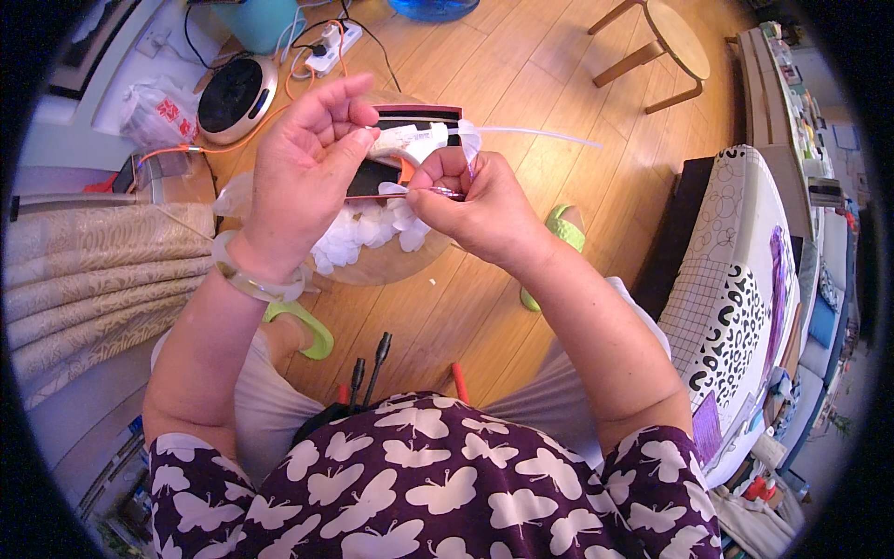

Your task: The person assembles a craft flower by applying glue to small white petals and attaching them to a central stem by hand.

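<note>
Head view — left hand grips glue gun, right hand pinching petal

The bare wood floor is open far and to the right of the hands. A wooden stool stands far right. On the left, a round black device, a power strip and orange cables crowd the way. White petals fill the tray below.

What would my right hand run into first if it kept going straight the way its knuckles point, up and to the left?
Most likely the white glue gun, which the left hand holds just beyond the right hand. The fingertips look close to or touching its body, though depth is hard to judge from above.
</note>
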`<act>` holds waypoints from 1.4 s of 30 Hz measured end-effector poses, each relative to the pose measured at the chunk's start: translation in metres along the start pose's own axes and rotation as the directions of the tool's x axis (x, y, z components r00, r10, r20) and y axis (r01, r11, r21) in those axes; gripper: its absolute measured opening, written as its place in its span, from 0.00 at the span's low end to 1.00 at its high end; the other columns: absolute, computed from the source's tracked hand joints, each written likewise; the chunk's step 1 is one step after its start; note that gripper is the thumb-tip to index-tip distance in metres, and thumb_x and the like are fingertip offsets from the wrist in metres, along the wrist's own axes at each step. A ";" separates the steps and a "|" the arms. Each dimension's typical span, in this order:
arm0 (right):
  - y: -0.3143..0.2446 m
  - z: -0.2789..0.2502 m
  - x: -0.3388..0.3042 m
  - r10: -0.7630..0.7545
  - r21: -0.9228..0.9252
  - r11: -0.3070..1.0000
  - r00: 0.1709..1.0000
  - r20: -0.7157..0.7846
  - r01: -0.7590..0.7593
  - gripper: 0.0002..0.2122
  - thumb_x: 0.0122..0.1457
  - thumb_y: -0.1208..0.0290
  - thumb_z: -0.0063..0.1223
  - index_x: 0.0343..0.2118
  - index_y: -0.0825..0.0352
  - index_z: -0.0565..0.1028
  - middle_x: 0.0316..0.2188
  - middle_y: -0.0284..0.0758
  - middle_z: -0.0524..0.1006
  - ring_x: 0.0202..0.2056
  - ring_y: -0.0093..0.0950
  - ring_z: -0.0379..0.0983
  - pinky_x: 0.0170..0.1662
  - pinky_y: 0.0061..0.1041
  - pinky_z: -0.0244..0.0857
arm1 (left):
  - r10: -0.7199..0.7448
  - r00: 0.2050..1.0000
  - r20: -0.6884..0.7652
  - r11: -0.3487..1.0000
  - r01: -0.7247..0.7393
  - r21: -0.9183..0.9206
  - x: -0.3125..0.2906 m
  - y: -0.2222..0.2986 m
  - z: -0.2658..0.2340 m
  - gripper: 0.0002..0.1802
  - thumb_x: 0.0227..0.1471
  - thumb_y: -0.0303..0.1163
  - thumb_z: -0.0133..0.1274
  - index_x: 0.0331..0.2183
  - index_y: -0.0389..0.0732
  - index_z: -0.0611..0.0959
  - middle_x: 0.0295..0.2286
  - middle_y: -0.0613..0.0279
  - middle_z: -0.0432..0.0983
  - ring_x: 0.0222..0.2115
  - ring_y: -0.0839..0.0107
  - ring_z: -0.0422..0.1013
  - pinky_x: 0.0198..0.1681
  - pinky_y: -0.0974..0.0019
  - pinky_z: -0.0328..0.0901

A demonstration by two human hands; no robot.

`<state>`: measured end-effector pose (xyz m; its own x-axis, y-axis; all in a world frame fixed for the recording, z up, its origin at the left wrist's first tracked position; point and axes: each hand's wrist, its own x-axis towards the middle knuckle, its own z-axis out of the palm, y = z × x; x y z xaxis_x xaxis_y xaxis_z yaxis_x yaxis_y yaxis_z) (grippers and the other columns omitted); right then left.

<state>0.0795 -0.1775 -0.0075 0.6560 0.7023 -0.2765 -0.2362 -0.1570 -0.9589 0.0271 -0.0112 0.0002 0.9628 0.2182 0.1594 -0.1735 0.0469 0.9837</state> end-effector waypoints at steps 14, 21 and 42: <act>-0.030 -0.009 -0.040 -0.118 0.391 0.915 0.993 0.020 0.101 0.07 0.53 0.72 0.49 0.35 0.66 0.68 0.19 0.24 0.68 0.17 0.11 0.58 0.21 0.11 0.53 | -0.241 0.908 0.343 0.957 0.280 -0.069 -0.040 0.022 0.021 0.25 0.38 0.15 0.47 0.44 0.33 0.67 0.40 0.59 0.66 0.41 0.72 0.65 0.45 0.68 0.61; -0.060 0.014 -0.102 -0.202 0.454 0.872 0.979 -0.008 0.183 0.11 0.57 0.69 0.42 0.41 0.65 0.65 0.19 0.25 0.65 0.16 0.12 0.54 0.19 0.10 0.49 | -0.211 0.840 0.499 0.966 0.103 0.236 -0.077 0.047 0.094 0.20 0.40 0.26 0.56 0.37 0.34 0.70 0.34 0.58 0.68 0.37 0.71 0.66 0.41 0.67 0.62; -0.063 0.007 -0.261 -0.361 0.268 0.869 0.904 -0.227 0.415 0.12 0.54 0.73 0.46 0.40 0.71 0.69 0.29 0.36 0.73 0.27 0.19 0.68 0.32 0.16 0.63 | -0.179 0.802 0.569 0.983 0.166 0.076 -0.172 0.144 0.124 0.19 0.57 0.38 0.34 0.40 0.32 0.70 0.15 0.72 0.58 0.16 0.84 0.55 0.20 0.80 0.52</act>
<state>-0.0816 -0.3464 0.1258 0.8411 0.5346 0.0822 -0.1258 0.3412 -0.9315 -0.1376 -0.1627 0.1249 0.9216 -0.3882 -0.0013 0.0049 0.0082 1.0000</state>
